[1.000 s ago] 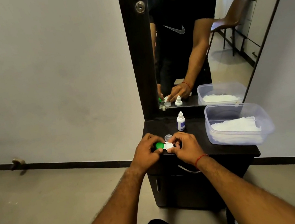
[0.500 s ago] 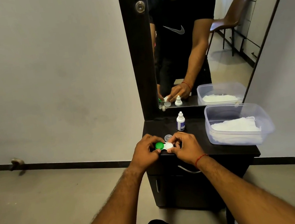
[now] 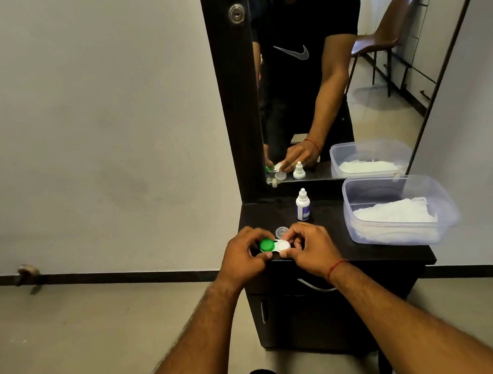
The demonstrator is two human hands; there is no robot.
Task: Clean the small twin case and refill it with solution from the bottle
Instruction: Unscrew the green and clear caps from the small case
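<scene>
Compared with 1 second before, almost nothing had moved: my 2 hands stayed at the front edge of the cabinet top and only my left fingers had shifted a little around the green cap. My left hand (image 3: 244, 257) was curled and pinched the green cap (image 3: 267, 244) of the twin case (image 3: 276, 245) between thumb and fingers. My right hand (image 3: 309, 249) was also curled, and its thumb and fingertips pinched the white side of the same case, where the white cap (image 3: 283, 245) sat. The case lay flat between both hands, at the front left part of the dark cabinet top (image 3: 380, 251).

Just behind the case, 1 small clear cap (image 3: 281, 232) lay on the top with its open side up; I could not tell if anything was inside it. Further back, near the mirror (image 3: 352, 87), the solution bottle (image 3: 302, 206) stood upright, white with a blue label and its tip closed by a white nozzle. It was apart from my hands.

At the right side of the top stood 1 clear plastic tub (image 3: 395, 188) without a lid. Inside it lay white folded tissue or cloth (image 3: 393, 214), which covered the bottom and left the upper part of the tub free.
</scene>
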